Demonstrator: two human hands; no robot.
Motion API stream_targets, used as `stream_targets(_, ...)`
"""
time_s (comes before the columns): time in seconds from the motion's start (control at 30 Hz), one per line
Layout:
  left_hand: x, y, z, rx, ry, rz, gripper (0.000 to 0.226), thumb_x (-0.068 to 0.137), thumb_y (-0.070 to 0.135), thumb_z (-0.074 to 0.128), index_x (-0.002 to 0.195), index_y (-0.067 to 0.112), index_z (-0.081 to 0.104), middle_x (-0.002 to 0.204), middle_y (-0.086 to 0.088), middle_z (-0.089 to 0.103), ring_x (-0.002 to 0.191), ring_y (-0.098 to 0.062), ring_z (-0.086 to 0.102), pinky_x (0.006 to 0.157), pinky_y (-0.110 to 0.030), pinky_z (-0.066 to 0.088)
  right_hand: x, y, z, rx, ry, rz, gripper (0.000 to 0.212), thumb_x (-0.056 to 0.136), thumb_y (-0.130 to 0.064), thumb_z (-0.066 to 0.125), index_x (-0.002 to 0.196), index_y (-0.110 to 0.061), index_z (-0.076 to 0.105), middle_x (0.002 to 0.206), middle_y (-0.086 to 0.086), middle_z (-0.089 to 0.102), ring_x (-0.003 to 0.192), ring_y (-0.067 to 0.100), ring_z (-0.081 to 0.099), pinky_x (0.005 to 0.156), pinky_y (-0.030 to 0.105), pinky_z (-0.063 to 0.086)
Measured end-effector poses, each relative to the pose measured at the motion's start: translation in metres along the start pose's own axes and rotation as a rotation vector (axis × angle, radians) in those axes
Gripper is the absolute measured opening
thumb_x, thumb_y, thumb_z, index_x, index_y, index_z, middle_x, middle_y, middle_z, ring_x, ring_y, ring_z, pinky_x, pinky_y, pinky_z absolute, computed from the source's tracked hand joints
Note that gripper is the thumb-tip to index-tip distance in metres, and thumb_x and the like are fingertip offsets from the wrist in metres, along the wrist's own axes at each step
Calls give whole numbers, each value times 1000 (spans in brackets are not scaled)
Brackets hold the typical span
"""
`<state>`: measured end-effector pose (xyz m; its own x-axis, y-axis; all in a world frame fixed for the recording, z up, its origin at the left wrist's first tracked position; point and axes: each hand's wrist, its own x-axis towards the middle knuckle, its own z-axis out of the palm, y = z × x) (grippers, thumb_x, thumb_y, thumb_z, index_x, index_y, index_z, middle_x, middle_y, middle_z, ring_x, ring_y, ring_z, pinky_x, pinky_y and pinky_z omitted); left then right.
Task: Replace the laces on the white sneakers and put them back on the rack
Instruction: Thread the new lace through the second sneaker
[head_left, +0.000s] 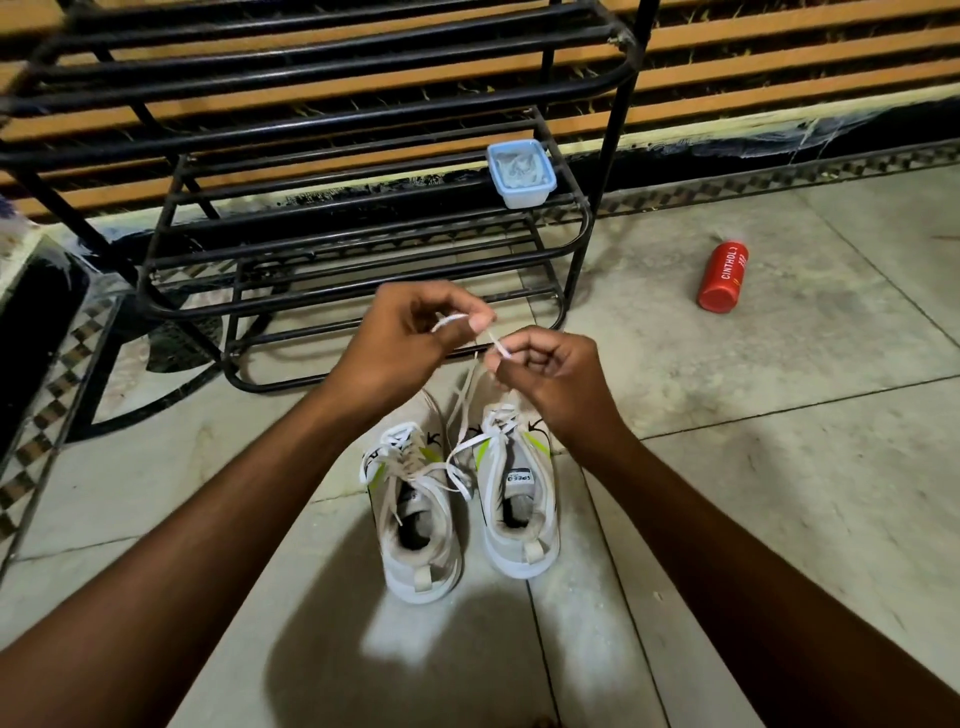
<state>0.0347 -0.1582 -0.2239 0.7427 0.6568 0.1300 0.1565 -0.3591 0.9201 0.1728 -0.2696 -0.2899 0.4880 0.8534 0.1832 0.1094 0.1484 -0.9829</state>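
On pale stone tiles (779, 467) with dark grout lines, two white sneakers (457, 509) stand side by side, heels toward the viewer, just before a black metal rack (322, 218). Above them the left hand (410, 332) and right hand (550, 364) each pinch an end of a white lace (467, 395) between thumb and fingertips; it trails down to the right sneaker. A blue tub (521, 174) sits on the rack's shelf. A red bottle (722, 275) lies on the floor to the right. Behind runs an orange-and-black striped wall (779, 67).
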Motion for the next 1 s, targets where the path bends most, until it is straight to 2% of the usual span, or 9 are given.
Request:
stream_targets(0.23, -16, -76, -38, -6, 159, -223, 18, 97, 5, 67, 112, -2, 75, 69, 18, 72, 57, 10, 59, 56, -4, 42, 5, -1, -8, -42, 184, 29, 8, 92, -9, 72, 85, -6, 72, 71, 3, 68, 67, 11, 62, 67, 27, 50)
stream_targets(0.37, -28, -121, -56, 68, 206, -328, 16, 98, 6, 66, 102, -5, 77, 67, 13, 70, 58, 7, 55, 58, -9, 42, 6, 9, -11, -162, 305, 9, 9, 89, -27, 75, 80, -27, 76, 70, -6, 59, 71, 22, 59, 71, 40, 51)
stream_targets(0.47, -34, -150, -68, 206, 199, -383, 14, 97, 13, 70, 89, 5, 79, 77, -8, 75, 64, -5, 55, 70, -27, 44, 9, 12, -11, -110, 342, 58, 11, 91, -22, 73, 82, -17, 75, 60, -2, 49, 59, 21, 48, 64, 37, 44)
stream_targets(0.57, -38, -161, -69, 313, 205, -404, 13, 95, 14, 72, 85, 11, 80, 71, 2, 71, 59, 1, 56, 71, -30, 44, 12, 13, -11, -81, 319, 94, 14, 95, -16, 69, 88, -5, 72, 55, -2, 57, 55, 21, 60, 64, 37, 53)
stream_targets(0.63, -38, -158, -62, 313, 216, -385, 12, 93, 13, 74, 84, 13, 81, 75, 3, 74, 69, -7, 63, 74, -33, 48, 12, 15, -11, -81, 277, 126, 12, 96, -12, 67, 92, -1, 70, 58, -1, 64, 62, 21, 70, 64, 32, 56)
stream_targets(0.7, -36, -152, -52, 253, 221, -389, 10, 92, 12, 75, 84, 13, 82, 81, -1, 77, 78, -14, 67, 80, -35, 52, 12, 20, -12, -114, 226, 171, 8, 94, -7, 67, 101, -4, 70, 66, -1, 71, 74, 23, 75, 68, 32, 57)
stream_targets(0.77, -34, -143, -38, 163, 222, -419, 10, 93, 9, 74, 86, 10, 81, 85, -5, 78, 82, -17, 69, 84, -37, 56, 8, 28, -15, -167, 204, 194, 22, 87, -7, 71, 108, -16, 70, 76, 1, 75, 83, 24, 75, 78, 41, 60)
stream_targets(0.9, -29, -117, -6, -19, 165, -424, 12, 96, 5, 70, 90, 7, 80, 77, 0, 76, 71, -10, 67, 68, -26, 55, -8, 45, -22, -249, 180, 301, 38, 74, -12, 80, 108, -25, 67, 86, -1, 75, 76, 12, 72, 91, 46, 59)
stream_targets(1.0, -27, -100, 13, -145, 135, -433, 13, 97, 3, 68, 88, 5, 77, 67, -7, 68, 58, -14, 57, 54, -22, 47, -20, 55, -21, -352, 149, 334, 34, 74, -10, 82, 103, -20, 69, 85, -3, 73, 75, 8, 71, 86, 35, 59)
